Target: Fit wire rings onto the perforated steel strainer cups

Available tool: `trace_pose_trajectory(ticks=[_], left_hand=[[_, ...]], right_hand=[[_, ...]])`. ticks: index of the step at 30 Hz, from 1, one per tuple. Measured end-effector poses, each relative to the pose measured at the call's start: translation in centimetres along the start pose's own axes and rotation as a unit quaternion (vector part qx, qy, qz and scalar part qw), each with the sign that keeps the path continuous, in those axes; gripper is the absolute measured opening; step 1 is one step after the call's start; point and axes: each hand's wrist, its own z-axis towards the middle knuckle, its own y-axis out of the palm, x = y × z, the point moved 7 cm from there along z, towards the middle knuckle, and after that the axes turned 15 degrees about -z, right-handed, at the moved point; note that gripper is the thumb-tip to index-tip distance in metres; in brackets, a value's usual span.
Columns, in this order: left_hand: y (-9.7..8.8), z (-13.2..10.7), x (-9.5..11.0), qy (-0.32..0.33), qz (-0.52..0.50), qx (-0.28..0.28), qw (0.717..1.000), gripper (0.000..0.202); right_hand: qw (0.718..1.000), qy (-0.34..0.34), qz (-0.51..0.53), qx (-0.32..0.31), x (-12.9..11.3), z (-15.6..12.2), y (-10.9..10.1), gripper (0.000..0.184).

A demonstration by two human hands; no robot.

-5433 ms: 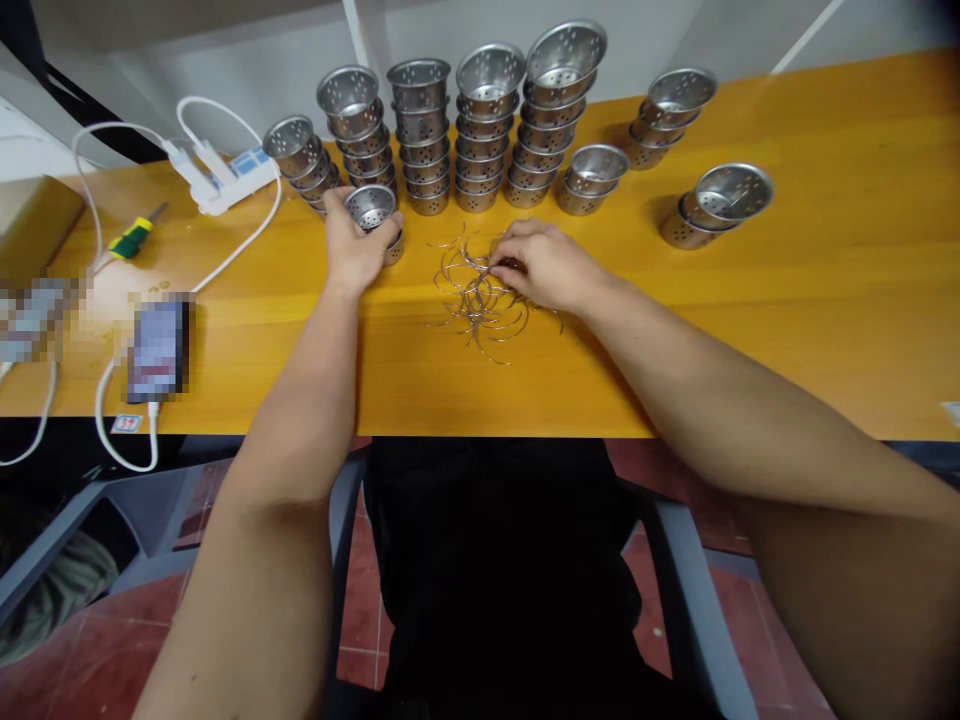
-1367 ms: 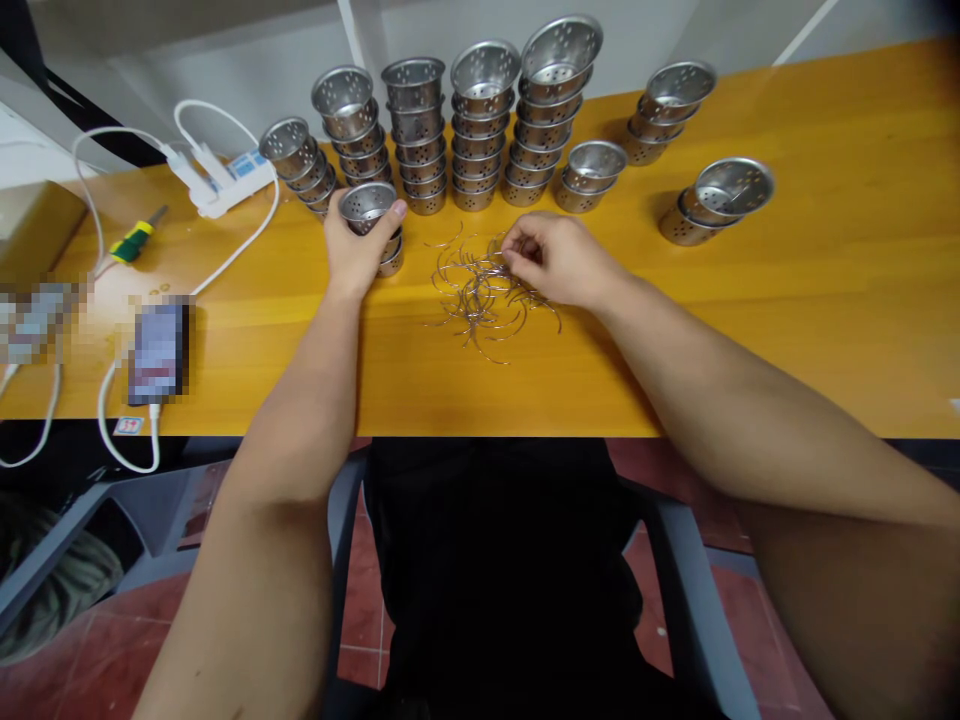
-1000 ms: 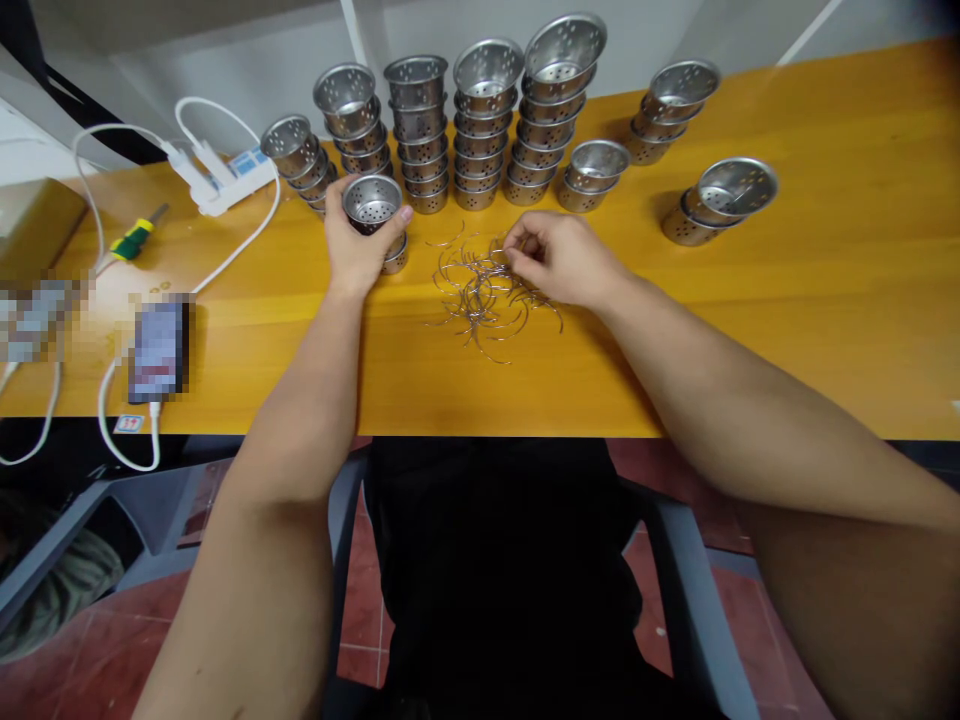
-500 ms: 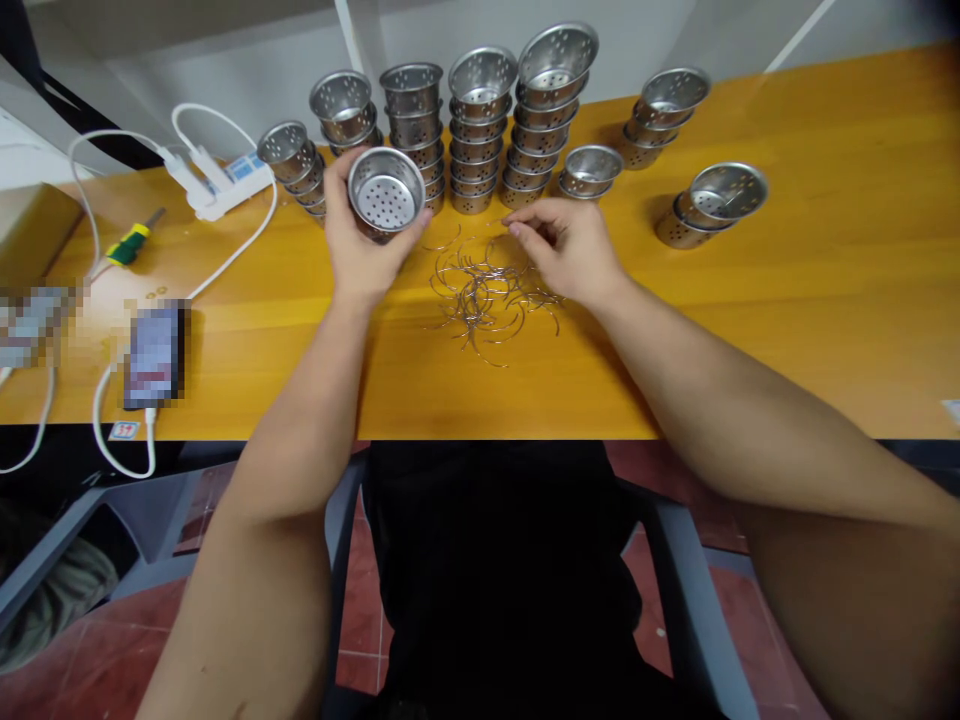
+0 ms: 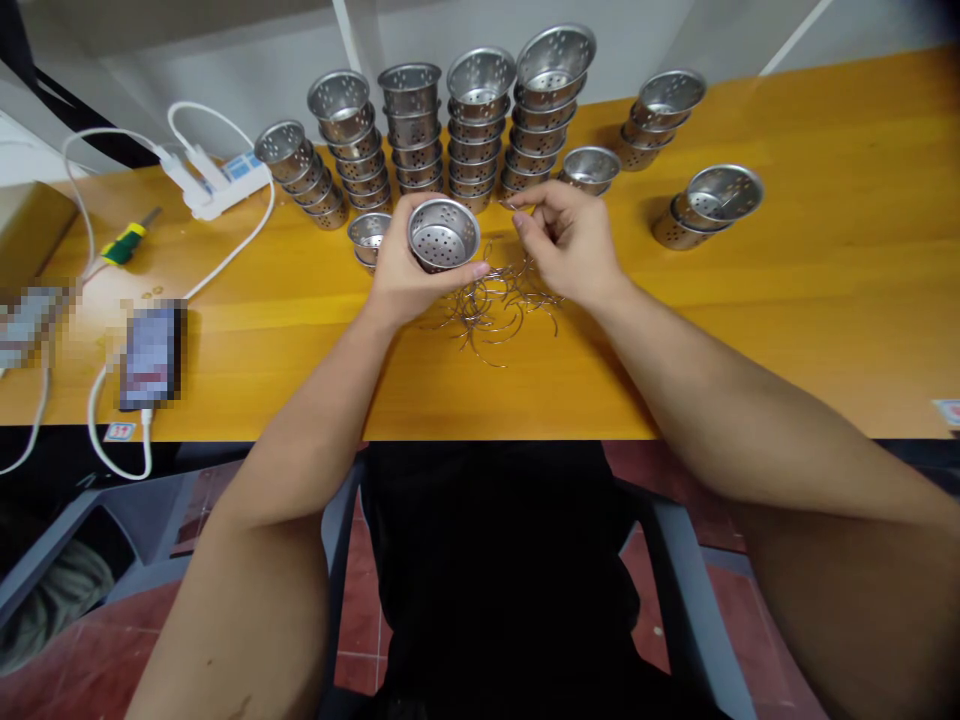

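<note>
My left hand (image 5: 395, 278) is closed around a small perforated metal cup (image 5: 444, 236), its open mouth tilted toward me and its holed base visible. To the right, my right hand (image 5: 574, 242) pinches a thin piece of wire (image 5: 511, 205) between thumb and forefinger; most of that wire is hidden or too fine to make out. Beneath and between the hands lies a loose tangle of thin curved wires (image 5: 491, 310), partly covered by my left thumb. Just behind my left hand, another perforated cup (image 5: 366, 232) stands on the table.
Tall stacks of perforated metal cups (image 5: 480, 120) line the back of the wooden table (image 5: 825, 300). Shorter stacks (image 5: 694, 208) stand at right. On the left are a power strip (image 5: 229, 185) with white cables, a green-and-yellow screwdriver (image 5: 125, 243) and a phone (image 5: 152, 350).
My left hand has carried the cup right and toward me, over the wire tangle, uncovering a cup behind it. My right hand has moved slightly up, still pinching.
</note>
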Motion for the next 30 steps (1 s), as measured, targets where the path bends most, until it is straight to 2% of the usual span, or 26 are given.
trace_pose_trajectory(ticks=[5,10,17,23,27,30], left_hand=[[1.6,-0.7,-1.1,-0.001,-0.019,-0.072,0.997,0.088],[1.2,-0.7,-0.8,0.046,0.017,-0.067,0.997,0.092],[1.4,-0.9,-0.6,0.001,-0.009,-0.071,0.997,0.095],[1.7,-0.8,-0.9,0.033,-0.020,-0.096,0.995,0.108],[2.1,-0.9,-1.1,0.041,-0.011,-0.124,0.991,0.108],[2.4,-1.1,-0.8,0.034,-0.012,-0.135,0.990,0.108]], right_hand=[[1.000,-0.013,0.013,-0.012,-1.1,-0.4,-0.1,0.072],[0.999,-0.017,0.019,-0.032,-2.3,-1.0,-0.2,0.065],[0.998,-0.011,0.023,-0.049,-3.1,-1.4,-0.2,0.057],[0.996,-0.039,0.077,-0.007,-2.6,-1.1,0.1,0.056],[0.988,-0.084,0.125,0.027,-2.5,-0.8,0.3,0.049],[0.987,-0.090,0.128,0.031,-2.4,-0.7,0.4,0.043]])
